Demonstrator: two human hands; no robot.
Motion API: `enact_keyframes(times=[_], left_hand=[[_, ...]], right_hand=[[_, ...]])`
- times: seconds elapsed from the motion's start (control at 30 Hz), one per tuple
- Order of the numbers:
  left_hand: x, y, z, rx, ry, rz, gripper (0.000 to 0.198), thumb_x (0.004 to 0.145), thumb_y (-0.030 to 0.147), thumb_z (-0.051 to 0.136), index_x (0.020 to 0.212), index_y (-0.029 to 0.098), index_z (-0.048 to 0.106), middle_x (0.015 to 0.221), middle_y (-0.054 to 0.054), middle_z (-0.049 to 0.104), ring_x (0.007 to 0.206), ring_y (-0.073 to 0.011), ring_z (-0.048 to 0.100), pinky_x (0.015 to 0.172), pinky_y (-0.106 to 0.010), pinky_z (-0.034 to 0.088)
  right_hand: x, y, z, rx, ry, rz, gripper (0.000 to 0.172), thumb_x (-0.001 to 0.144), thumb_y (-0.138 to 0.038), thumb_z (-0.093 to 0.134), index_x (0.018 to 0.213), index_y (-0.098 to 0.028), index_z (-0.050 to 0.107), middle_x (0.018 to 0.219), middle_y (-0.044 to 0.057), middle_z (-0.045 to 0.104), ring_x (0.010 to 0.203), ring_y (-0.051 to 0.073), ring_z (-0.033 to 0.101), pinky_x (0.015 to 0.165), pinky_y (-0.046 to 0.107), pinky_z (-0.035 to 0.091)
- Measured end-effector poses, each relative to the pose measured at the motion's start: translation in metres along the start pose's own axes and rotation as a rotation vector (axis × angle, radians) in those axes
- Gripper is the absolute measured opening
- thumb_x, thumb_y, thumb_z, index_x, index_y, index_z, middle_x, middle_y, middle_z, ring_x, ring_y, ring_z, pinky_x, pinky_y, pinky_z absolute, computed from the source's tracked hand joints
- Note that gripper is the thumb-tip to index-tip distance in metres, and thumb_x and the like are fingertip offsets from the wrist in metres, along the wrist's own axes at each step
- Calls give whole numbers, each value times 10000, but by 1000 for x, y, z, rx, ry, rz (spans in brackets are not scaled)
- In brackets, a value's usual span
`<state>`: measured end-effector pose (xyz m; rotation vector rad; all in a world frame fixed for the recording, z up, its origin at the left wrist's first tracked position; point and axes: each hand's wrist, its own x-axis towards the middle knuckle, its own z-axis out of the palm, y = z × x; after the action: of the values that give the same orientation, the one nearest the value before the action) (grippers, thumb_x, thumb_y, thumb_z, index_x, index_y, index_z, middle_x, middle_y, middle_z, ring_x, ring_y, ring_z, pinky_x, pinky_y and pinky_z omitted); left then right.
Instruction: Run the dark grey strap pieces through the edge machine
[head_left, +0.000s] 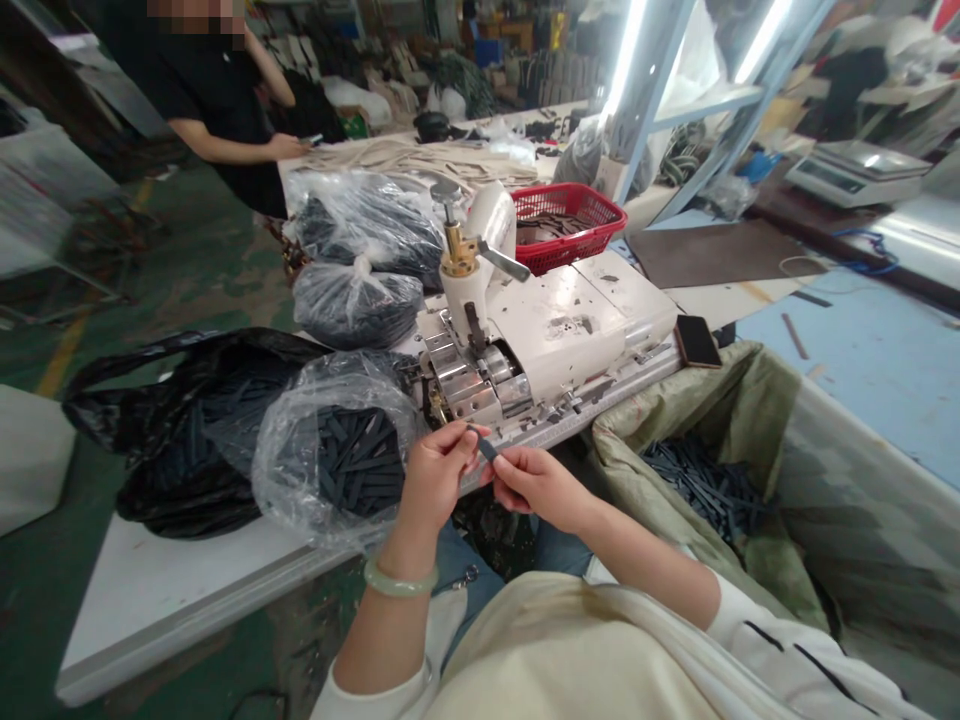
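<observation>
- The left hand (439, 475) and right hand (536, 487) are both clenched, each pinching one end of a dark strip (486, 447) between finger and thumb.
- The strip is held in the air, just in front of the machine (517, 340), touching neither it nor the desk (180, 610).
- Left of the machine, a clear bag (334, 450) lies open, full of similar strips, beside a black bag (187, 430).
- Behind that clear bag, two knotted bags (356, 305) sit near the machine.
- Right of the machine, a lined sack (712, 470) holds a loose heap of strips (701, 485).
- Behind the machine stands a red basket (566, 225) of dark pieces.
- The bags look full and the sack partly filled; nothing shows which strips have been worked.
</observation>
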<state>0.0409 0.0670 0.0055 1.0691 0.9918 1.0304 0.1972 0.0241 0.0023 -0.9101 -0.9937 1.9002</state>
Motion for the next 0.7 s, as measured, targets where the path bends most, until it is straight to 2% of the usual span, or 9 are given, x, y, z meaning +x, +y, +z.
enact_keyframes(times=[0.07,0.13,0.2,0.37,0.57,0.63,0.7], left_hand=[[2,-4,-4,150,96,46,323,766,412,700,961,157,736,563,36,522,501,-84,432,496,-215,354],[2,-7,-11,197,192,81,402,758,421,702,1071,169,711,636,24,577,521,-89,464,521,-226,388],[1,-8,-20,186,246,105,404,769,429,685,1081,173,705,661,18,591,530,-90,478,531,-230,400],[-9,-13,-42,104,359,123,343,773,436,682,955,149,726,646,12,566,513,-83,454,490,-223,360],[-16,-27,-52,9,385,58,294,786,398,690,931,144,723,663,20,543,526,-66,441,487,-207,328],[-16,-30,-51,2,388,47,288,789,393,688,928,143,721,657,22,538,528,-66,438,491,-206,325],[-16,-31,-51,-1,391,49,292,790,396,685,929,141,715,659,22,539,532,-70,435,495,-208,327]], right_hand=[[14,0,-2,-35,100,-52,406,849,-545,560,719,-161,541,411,-105,351,346,38,242,355,175,166],[29,-5,-9,6,155,-51,412,826,-557,567,677,-181,486,417,-121,284,352,36,188,352,183,129],[42,-12,-16,48,178,-29,400,803,-545,590,669,-190,462,426,-125,274,355,34,159,347,185,99],[59,-19,-27,127,178,37,368,772,-505,619,673,-210,424,403,-131,268,334,34,140,334,184,65],[65,-20,-27,249,210,89,344,755,-468,626,680,-214,407,411,-129,282,320,29,152,339,176,47],[66,-24,-25,250,250,72,344,756,-466,620,668,-214,402,411,-127,280,321,29,152,341,180,52],[62,-27,-26,227,369,-16,347,759,-473,607,656,-216,398,414,-123,274,328,34,160,340,185,75]])
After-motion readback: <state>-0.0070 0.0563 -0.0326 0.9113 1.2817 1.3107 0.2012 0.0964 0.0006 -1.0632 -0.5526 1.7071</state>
